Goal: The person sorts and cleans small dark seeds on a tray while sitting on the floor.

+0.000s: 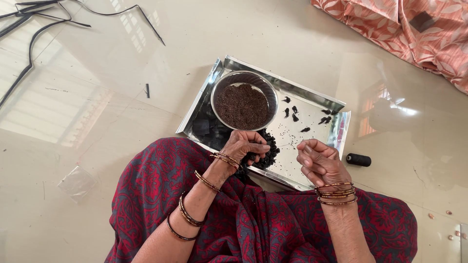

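Note:
A shiny steel tray (312, 100) lies on the floor in front of me. In its left part stands a round steel bowl (243, 78) filled with fine dark brown seeds. A heap of black dried pods (269, 148) sits at the tray's near edge, and several loose black pieces (292, 114) lie further right. My left hand (243, 146) is curled over the heap, fingers closed on some pods. My right hand (319, 163) hovers over the tray's near right edge with fingers loosely bent; what it pinches is too small to tell. Both wrists wear bangles.
A black thread spool (359, 159) lies on the floor right of the tray. Black cables (34, 29) trail at the top left. Orange patterned cloth (414, 29) fills the top right corner. A clear plastic scrap (77, 182) lies at the left. My lap is covered by red patterned fabric (253, 224).

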